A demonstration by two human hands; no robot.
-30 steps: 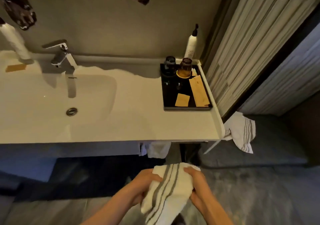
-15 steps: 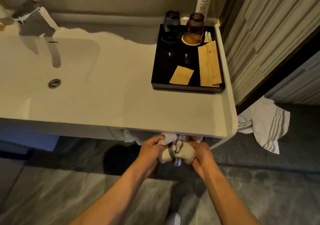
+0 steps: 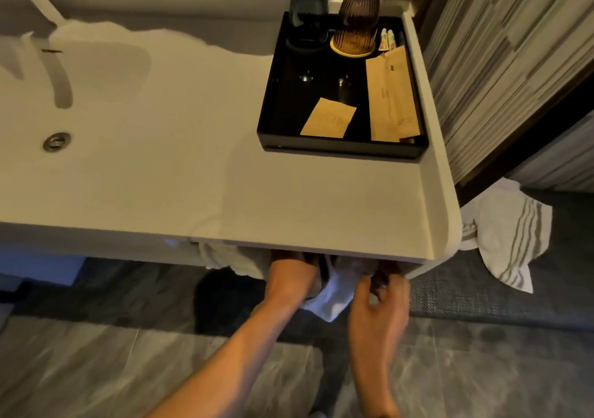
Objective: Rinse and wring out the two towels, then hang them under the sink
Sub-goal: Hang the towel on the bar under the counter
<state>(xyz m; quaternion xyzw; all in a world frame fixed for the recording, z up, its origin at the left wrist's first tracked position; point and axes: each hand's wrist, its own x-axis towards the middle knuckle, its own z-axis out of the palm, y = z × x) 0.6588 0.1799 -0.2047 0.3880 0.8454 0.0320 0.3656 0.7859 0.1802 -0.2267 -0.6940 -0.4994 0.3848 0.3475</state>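
Note:
A white striped towel hangs partly under the front edge of the sink counter, its lower corner drooping between my hands. My left hand reaches under the counter edge, its fingers hidden, against the towel's left side. My right hand pinches the towel's right side just below the edge. Another white cloth hangs under the counter to the left. A second striped towel hangs off the counter's right end.
A black tray with two upturned glasses and paper packets sits on the counter's right part. The basin with its drain lies to the left. A striped wall panel stands on the right; grey floor and a dark mat lie below.
My hands carried the bunched towel from in front of me up to and under the counter's front edge. The towel now hangs loose there. My view has moved closer and lower.

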